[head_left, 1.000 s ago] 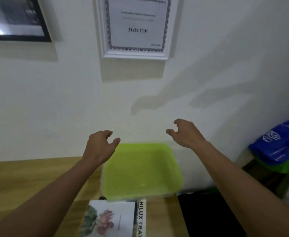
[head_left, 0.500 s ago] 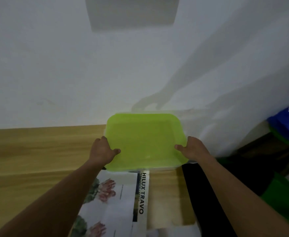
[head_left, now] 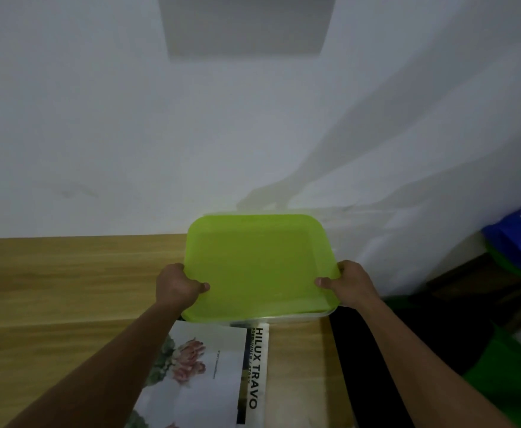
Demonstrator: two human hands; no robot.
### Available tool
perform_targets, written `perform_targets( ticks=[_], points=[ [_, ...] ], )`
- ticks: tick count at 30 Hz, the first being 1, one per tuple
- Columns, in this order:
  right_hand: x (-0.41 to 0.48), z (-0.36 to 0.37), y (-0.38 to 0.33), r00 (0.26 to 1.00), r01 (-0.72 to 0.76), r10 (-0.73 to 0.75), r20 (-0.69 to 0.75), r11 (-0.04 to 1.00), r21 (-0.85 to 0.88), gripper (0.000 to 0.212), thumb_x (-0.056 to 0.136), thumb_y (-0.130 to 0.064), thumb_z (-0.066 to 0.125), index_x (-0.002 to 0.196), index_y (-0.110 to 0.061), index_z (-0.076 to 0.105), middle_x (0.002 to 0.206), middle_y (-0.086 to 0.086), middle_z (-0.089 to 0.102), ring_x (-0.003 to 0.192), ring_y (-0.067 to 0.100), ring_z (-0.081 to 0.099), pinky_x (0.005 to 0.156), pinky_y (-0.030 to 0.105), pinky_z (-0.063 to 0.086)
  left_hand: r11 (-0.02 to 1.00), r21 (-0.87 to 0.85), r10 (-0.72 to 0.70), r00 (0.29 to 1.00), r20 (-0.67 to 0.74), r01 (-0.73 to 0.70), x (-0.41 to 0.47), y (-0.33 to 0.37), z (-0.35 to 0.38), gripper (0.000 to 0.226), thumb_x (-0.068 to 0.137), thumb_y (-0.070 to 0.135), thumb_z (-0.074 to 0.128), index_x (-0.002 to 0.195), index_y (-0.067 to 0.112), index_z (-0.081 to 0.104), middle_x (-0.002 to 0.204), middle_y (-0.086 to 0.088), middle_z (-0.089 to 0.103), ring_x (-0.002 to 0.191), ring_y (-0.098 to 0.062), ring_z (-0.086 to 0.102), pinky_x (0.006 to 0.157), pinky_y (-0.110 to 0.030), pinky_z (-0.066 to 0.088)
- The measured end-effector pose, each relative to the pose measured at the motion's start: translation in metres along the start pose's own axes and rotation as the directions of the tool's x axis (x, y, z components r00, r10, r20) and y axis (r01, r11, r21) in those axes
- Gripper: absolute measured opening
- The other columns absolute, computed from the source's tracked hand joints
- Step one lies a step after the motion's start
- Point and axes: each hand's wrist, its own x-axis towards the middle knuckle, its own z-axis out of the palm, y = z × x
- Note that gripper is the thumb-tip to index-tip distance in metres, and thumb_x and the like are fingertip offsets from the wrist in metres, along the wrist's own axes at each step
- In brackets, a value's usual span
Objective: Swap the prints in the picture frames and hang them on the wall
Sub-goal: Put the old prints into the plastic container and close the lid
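Observation:
A lime-green lid [head_left: 256, 264] covers a clear box at the back of the wooden table [head_left: 52, 279], against the white wall. My left hand [head_left: 177, 285] grips the lid's left edge, thumb on top. My right hand [head_left: 350, 284] grips its right edge the same way. In front of the box lie two overlapping prints: a flower print [head_left: 197, 375] on top and a print lettered "HILUX TRAVO" [head_left: 257, 366] under it. No picture frame is in view; only a frame's grey shadow shows on the wall at the top.
A black object [head_left: 376, 350] sits right of the table's edge. Further right are a blue bag [head_left: 518, 239], green material [head_left: 512, 375] and dark furniture [head_left: 481, 282].
My view dropped from the framed certificate on the wall to the table. Both hands came down from mid-air and closed on the green lid's two side edges.

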Motion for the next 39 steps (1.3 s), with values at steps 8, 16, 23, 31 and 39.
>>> perform_targets(
  ticks=[8, 16, 23, 31, 39],
  points=[
    [-0.015, -0.01, -0.01, 0.998, 0.039, -0.035, -0.059, 0.998, 0.059, 0.045, 0.069, -0.028, 0.09, 0.101, -0.007, 0.067, 0.099, 0.009, 0.069, 0.084, 0.025, 0.066, 0.074, 0.036, 0.055, 0.992, -0.112, 0.05, 0.997, -0.061, -0.056, -0.007, 0.003, -0.023, 0.071, 0.064, 0.022, 0.09, 0.125, 0.002, 0.06, 0.12, -0.014, 0.065, 0.104, -0.034, 0.063, 0.089, -0.045, 0.052],
    [-0.065, 0.009, -0.075, 0.982, 0.106, -0.144, 0.124, 0.957, 0.271, 0.086, 0.067, -0.005, 0.089, 0.137, -0.023, 0.041, 0.109, 0.003, 0.062, 0.089, 0.015, 0.062, 0.059, 0.019, 0.049, 0.973, -0.201, 0.103, 0.992, -0.075, -0.117, -0.017, -0.037, -0.108, 0.088, 0.055, 0.013, 0.093, 0.134, 0.011, 0.055, 0.12, -0.013, 0.065, 0.108, -0.03, 0.062, 0.09, -0.045, 0.052],
    [-0.112, 0.095, -0.158, 0.942, 0.157, -0.247, 0.227, 0.923, 0.353, 0.073, 0.065, 0.008, 0.085, 0.117, -0.028, 0.048, 0.096, -0.005, 0.066, 0.082, 0.007, 0.063, 0.053, 0.014, 0.051, 0.963, -0.26, 0.05, 0.996, -0.069, -0.067, -0.017, -0.131, -0.212, 0.085, 0.056, 0.003, 0.09, 0.133, 0.007, 0.055, 0.108, -0.01, 0.058, 0.114, -0.024, 0.056, 0.087, -0.032, 0.046],
    [-0.145, 0.252, -0.238, 0.885, 0.136, -0.276, 0.374, 0.924, 0.358, 0.082, 0.062, 0.0, 0.09, 0.129, -0.026, 0.051, 0.117, -0.003, 0.068, 0.101, 0.015, 0.066, 0.081, 0.034, 0.059, 0.969, -0.249, -0.002, 1.0, -0.018, -0.002, 0.014, -0.263, -0.33, 0.088, 0.06, -0.005, 0.085, 0.138, 0.01, 0.05, 0.106, -0.007, 0.059, 0.103, -0.025, 0.056, 0.082, -0.032, 0.045],
    [-0.121, 0.388, -0.291, 0.899, 0.154, -0.276, 0.34, 0.926, 0.345, 0.077, 0.061, 0.012, 0.086, 0.118, -0.026, 0.052, 0.107, -0.006, 0.068, 0.1, 0.019, 0.065, 0.063, 0.013, 0.053, 0.998, -0.049, -0.031, 0.999, -0.012, 0.03, 0.095, -0.346, -0.394, 0.102, 0.059, 0.011, 0.092, 0.146, 0.014, 0.04, 0.132, -0.019, 0.054, 0.12, -0.033, 0.052, 0.093, -0.043, 0.047]
  ],
)
